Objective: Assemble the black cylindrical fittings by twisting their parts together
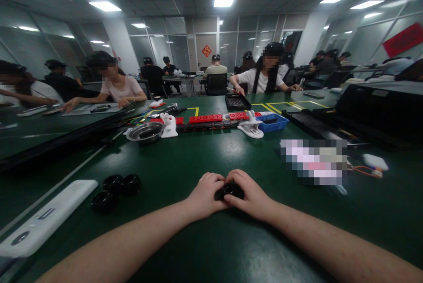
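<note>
Between my two hands, low over the green table [185, 159], is a round black ring-shaped part [228, 189] with a hole in its middle. My left hand [207, 190] curls around its left side, fingers bent and thumb along the near edge. From the right, my right hand [248, 192] grips the same part, its thumb across the near side. The fingers hide much of the part's rim. Farther left, three similar glossy black ring-shaped parts [112, 183] sit grouped on the table.
A long white device [49, 217] lies at the left. Toward the back stand a metal bowl [145, 132], white clips [253, 125], red strips [206, 118] and a blue tray [272, 123]. A blurred-out item [313, 162] and wires lie right. Several people work across the table.
</note>
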A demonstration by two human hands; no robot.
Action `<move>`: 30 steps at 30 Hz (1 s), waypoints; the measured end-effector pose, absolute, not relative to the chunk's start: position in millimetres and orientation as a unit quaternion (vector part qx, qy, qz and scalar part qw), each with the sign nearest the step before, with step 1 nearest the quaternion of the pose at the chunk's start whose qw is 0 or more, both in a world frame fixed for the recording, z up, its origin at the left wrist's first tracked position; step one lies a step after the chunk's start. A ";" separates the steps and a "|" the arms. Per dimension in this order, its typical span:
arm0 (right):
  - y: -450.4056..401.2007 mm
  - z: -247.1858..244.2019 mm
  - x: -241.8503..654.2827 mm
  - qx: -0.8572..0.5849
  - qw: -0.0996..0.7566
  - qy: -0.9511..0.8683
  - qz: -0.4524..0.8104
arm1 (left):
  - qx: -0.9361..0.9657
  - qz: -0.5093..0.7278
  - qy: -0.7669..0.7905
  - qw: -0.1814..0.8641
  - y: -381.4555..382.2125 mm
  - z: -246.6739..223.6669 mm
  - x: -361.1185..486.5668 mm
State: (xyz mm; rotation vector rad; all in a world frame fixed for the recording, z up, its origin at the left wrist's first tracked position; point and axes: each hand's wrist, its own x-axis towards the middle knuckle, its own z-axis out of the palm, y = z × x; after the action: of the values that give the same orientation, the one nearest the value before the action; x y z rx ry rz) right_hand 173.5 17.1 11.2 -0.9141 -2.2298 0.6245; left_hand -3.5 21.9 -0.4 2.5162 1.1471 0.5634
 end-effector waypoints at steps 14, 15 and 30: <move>16.5 12.2 174.4 -0.338 0.314 -0.853 0.245 | 0.878 0.199 0.406 0.159 21.8 -0.2 -2.9; 16.4 12.6 174.9 -0.318 0.309 -0.861 0.251 | 0.877 0.197 0.409 0.158 21.6 -0.1 -2.9; 16.0 13.7 175.8 -0.278 0.313 -0.869 0.264 | 0.879 0.195 0.407 0.152 22.6 -3.0 -4.4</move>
State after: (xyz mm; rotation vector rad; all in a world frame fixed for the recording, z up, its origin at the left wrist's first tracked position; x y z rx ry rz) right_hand 175.8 16.0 13.7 -0.7335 -2.2920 0.6976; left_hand -4.4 22.6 -3.0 2.5228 1.1678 0.5597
